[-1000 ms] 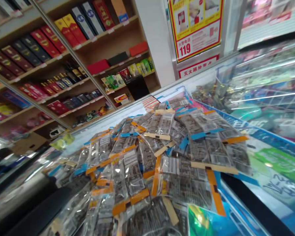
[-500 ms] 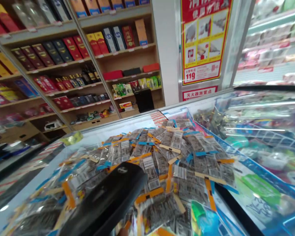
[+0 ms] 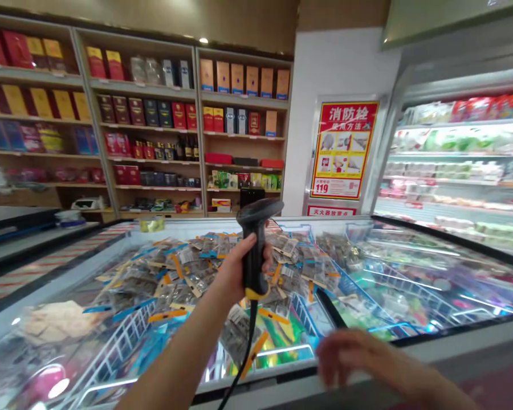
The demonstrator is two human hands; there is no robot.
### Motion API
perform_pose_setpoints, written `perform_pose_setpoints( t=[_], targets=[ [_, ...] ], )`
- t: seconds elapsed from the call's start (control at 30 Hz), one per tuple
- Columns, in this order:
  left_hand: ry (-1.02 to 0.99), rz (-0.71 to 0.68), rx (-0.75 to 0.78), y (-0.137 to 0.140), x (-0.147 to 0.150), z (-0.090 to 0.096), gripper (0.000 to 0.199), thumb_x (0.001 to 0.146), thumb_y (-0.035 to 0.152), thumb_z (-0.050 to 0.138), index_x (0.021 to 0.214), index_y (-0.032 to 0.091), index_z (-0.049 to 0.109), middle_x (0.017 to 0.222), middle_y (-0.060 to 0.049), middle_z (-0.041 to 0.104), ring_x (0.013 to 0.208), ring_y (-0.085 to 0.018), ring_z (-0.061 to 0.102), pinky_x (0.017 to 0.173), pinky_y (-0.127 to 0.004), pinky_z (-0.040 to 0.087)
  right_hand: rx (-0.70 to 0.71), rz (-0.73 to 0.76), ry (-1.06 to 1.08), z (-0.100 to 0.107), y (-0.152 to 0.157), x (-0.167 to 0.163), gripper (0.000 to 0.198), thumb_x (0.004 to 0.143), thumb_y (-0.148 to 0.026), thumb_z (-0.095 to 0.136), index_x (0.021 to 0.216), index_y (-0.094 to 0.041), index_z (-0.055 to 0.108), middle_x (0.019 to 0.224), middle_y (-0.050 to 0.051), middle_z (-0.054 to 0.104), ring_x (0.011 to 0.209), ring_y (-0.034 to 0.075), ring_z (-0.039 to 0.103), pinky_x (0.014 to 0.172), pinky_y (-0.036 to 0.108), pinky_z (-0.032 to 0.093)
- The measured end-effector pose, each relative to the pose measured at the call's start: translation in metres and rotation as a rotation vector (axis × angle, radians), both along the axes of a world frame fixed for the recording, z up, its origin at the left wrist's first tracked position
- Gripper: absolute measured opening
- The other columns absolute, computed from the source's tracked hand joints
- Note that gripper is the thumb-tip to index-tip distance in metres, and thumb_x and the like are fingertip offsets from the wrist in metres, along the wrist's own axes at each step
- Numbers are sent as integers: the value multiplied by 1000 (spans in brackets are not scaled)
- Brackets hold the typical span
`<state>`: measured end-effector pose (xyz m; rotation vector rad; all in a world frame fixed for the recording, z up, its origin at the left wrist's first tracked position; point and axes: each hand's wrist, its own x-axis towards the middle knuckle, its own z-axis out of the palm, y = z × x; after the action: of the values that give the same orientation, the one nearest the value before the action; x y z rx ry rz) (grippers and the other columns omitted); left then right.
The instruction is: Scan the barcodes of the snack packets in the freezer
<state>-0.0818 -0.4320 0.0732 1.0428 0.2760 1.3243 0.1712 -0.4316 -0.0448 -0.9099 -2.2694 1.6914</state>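
Gripping a black scanner (image 3: 253, 267) in the left hand (image 3: 234, 267), over the packets (image 3: 235, 333) in the freezer (image 3: 461, 343); holding the right hand (image 3: 353, 352) apart, too blurry to tell if curled up

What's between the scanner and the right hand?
In the head view, packets, then the side of a wire basket, show between the scanner and right hand.

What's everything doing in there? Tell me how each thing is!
Black scanner: held up, handle upright
Left hand: closed around the handle
Right hand: blurred, fingers curled
Cord: hanging from the scanner
Packets: heaped, overlapping
Poster: framed
Shelves: stocked
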Motion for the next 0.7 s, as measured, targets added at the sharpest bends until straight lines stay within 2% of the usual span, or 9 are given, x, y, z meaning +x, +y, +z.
perform_pose_setpoints(
  t=[0.07, 0.1, 0.13, 0.17, 0.2, 0.3, 0.4, 0.5, 0.7],
  targets=[
    [-6, -9, -1, 14, 12, 6, 25, 70, 34, 52, 89, 17, 51, 59, 3, 46, 46, -6, 43, 43, -18, 33, 135, -260, 36, 27, 43, 11, 44, 81, -45, 29, 111, -20, 50, 113, 8, 53, 102, 21, 50, 74, 32, 43],
    [-13, -11, -15, 20, 17, 8, 25, 69, 33, 53, 87, 17, 51, 59, 3, 46, 45, -6, 43, 43, -18, 33, 271, -588, 28, 36, 65, 14, 46, 80, -46, 31, 106, -17, 54, 107, 10, 57, 97, 23, 53, 72, 32, 43],
    [-22, -7, -39, 26, 22, 8, 24, 68, 33, 53, 86, 17, 51, 59, 3, 47, 45, -6, 43, 42, -17, 33, 367, -849, -23, 42, 87, 15, 46, 78, -47, 33, 102, -16, 56, 104, 11, 59, 93, 24, 55, 69, 34, 43],
    [-25, 1, -76, 31, 25, 7, 23, 68, 32, 53, 85, 16, 52, 59, 3, 48, 45, -6, 44, 42, -17, 34, 443, -1009, -122, 44, 107, 15, 45, 76, -47, 36, 95, -15, 60, 98, 12, 61, 89, 26, 56, 68, 34, 43],
    [-18, 13, -123, 35, 28, 4, 21, 67, 30, 53, 83, 16, 52, 60, 2, 50, 46, -6, 45, 42, -17, 34, 491, -1098, -230, 44, 125, 12, 45, 75, -48, 36, 85, -14, 64, 90, 12, 64, 87, 27, 57, 69, 34, 42],
    [57, 51, -263, 45, 28, -13, 19, 65, 26, 54, 78, 12, 55, 64, -2, 55, 50, -8, 49, 43, -18, 36, 524, -1139, -264, 33, 165, -3, 39, 73, -45, 41, 64, -15, 64, 71, 12, 65, 85, 28, 58, 72, 35, 40],
    [74, 28, -319, 52, 25, -31, 20, 64, 23, 53, 80, 10, 56, 65, -3, 57, 52, -9, 51, 48, -19, 39, 538, -1124, -224, 23, 185, -20, 32, 63, -48, 52, 54, -18, 61, 62, 9, 63, 77, 26, 59, 65, 32, 40],
    [55, -20, -354, 55, 28, -40, 20, 63, 20, 52, 80, 11, 56, 67, -3, 57, 52, -8, 50, 49, -19, 39, 524, -1126, -144, 21, 189, -28, 28, 56, -47, 60, 49, -19, 58, 52, 6, 59, 65, 23, 58, 56, 30, 39],
    [93, 9, -427, 57, 45, -39, 19, 65, 22, 55, 80, 11, 56, 67, -3, 57, 49, -7, 49, 46, -19, 38, 446, -1097, -47, 24, 186, -24, 32, 48, -42, 66, 34, -19, 48, 32, -1, 45, 43, 15, 48, 44, 26, 31]
  ],
)
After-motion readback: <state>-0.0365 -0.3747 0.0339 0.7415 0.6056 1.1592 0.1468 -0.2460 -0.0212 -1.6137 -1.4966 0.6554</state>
